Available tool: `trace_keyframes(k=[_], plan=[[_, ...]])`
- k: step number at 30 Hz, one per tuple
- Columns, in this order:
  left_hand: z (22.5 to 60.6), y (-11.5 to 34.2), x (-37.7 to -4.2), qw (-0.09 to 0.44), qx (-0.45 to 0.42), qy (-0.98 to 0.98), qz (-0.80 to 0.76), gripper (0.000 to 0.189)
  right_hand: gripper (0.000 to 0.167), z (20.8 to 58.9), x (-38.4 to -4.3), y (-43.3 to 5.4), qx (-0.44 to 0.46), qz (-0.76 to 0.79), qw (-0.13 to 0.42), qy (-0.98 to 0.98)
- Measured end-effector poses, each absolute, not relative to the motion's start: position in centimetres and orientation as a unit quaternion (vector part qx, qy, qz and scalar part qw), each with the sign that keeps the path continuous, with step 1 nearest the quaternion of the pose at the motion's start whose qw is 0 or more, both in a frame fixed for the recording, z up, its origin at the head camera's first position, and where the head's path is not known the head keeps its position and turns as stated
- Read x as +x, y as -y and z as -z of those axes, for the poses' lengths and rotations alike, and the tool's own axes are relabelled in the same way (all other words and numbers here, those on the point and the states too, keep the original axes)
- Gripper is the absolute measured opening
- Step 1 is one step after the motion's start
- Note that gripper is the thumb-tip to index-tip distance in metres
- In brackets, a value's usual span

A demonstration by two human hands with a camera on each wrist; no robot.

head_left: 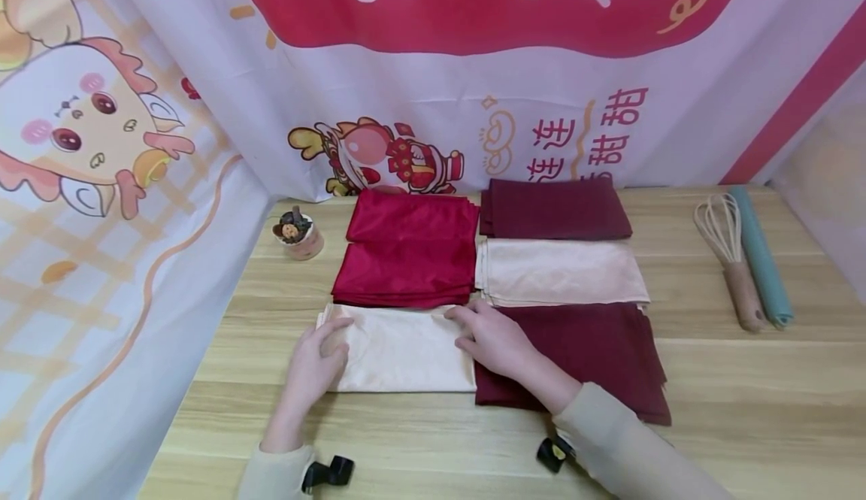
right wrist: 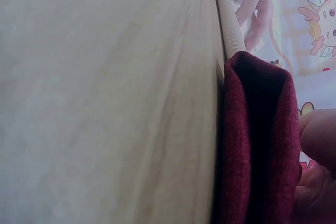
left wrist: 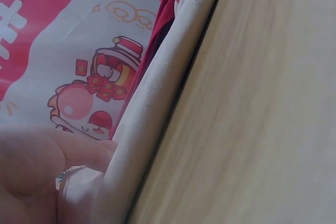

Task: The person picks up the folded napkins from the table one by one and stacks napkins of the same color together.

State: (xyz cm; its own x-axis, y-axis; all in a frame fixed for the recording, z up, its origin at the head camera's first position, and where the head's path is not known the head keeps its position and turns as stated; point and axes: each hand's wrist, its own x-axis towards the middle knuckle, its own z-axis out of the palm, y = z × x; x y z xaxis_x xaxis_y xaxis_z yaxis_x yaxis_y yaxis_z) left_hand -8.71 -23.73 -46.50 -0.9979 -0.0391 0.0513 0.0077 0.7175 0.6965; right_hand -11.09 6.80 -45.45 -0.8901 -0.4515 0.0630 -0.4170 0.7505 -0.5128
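A folded cream cloth (head_left: 406,353) with a satin sheen lies flat at the front left of several folded cloths. My left hand (head_left: 314,361) rests on its left end, index finger and thumb apart on the fabric. At the opposite end, my right hand (head_left: 497,338) touches the upper right corner with its fingertips. The right palm and wrist are over a folded dark maroon cloth (head_left: 582,350), whose thick fold (right wrist: 262,145) fills the right wrist view's middle. In the left wrist view, the left thumb lies against the cream cloth's rounded front fold (left wrist: 157,98).
Behind lie a bright red folded cloth (head_left: 409,259), a second cream one (head_left: 561,271) and another maroon one (head_left: 555,210). A small figurine pot (head_left: 299,235) stands at the left. On the right are a whisk (head_left: 734,267) and a teal roll (head_left: 764,259). A printed curtain (head_left: 433,79) hangs behind.
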Motion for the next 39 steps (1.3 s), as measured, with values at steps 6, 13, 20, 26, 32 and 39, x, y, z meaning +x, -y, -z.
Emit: trace_keyframes(k=[6, 13, 20, 26, 32, 39], plan=[[46.2, 23.9, -8.7, 0.015, 0.004, 0.921, 0.390, 0.037, 0.032, 45.4, -11.3, -6.5, -0.262, 0.287, 0.014, -0.922], [45.7, 24.3, -8.7, -0.011, 0.009, 0.910, 0.413, 0.035, 0.031, 45.1, -11.4, -6.7, -0.284, 0.344, 0.022, -0.895], [44.6, 25.1, -8.6, -0.021, -0.016, 0.900, 0.436, 0.034, 0.029, 44.1, -11.6, -7.0, -0.292, 0.393, 0.031, -0.871], [42.2, 25.4, -8.3, -0.011, -0.038, 0.894, 0.445, 0.033, 0.029, 42.7, -11.8, -7.5, -0.288, 0.435, 0.043, -0.852], [39.8, 24.9, -8.3, -0.008, -0.051, 0.888, 0.458, 0.034, 0.029, 41.0, -12.1, -8.6, -0.271, 0.477, 0.067, -0.833], [38.6, 23.2, -9.3, -0.051, -0.075, 0.864, 0.495, 0.036, 0.030, 39.8, -12.7, -10.8, -0.233, 0.479, 0.070, -0.843]])
